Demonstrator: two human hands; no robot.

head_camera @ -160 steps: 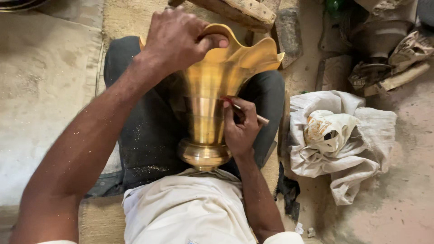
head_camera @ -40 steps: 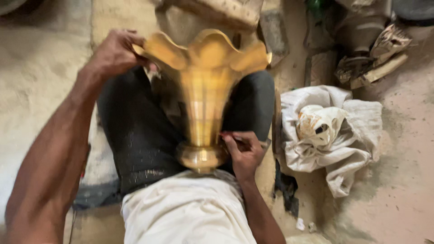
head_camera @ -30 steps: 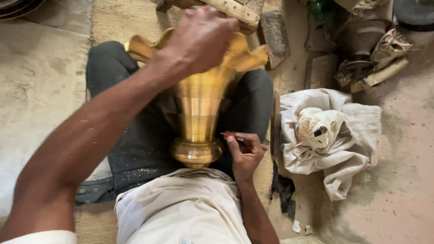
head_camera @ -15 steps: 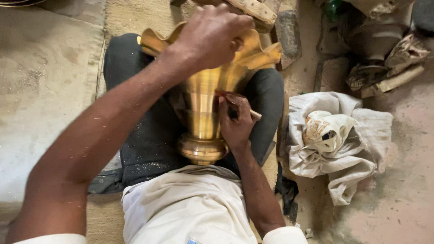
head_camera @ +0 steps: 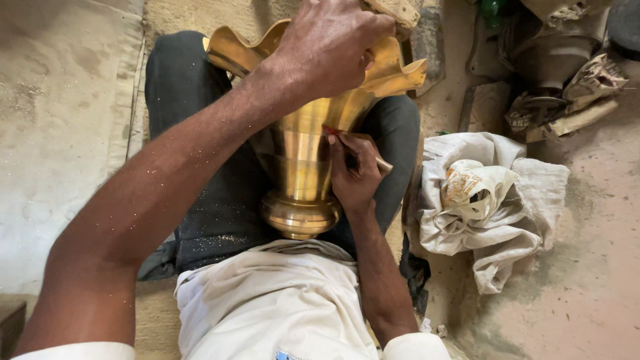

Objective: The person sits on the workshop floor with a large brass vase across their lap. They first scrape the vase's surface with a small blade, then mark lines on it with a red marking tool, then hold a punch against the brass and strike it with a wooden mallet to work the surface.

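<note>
Left hand [head_camera: 330,50] clamped on the fluted rim of the tall polished brass vase [head_camera: 303,160]; right hand [head_camera: 353,175] pinched a thin red-tipped marking stick [head_camera: 363,152] against its neck. Risk: the vase, propped tilted between the knees, could roll and skew the mark.

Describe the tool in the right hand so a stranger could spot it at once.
Start at the big brass vase lying across the person's lap, its frilled rim under the left hand. Against its neck, the right hand pinches a thin pencil-like tool. It is the only slender stick touching the vase.
</note>
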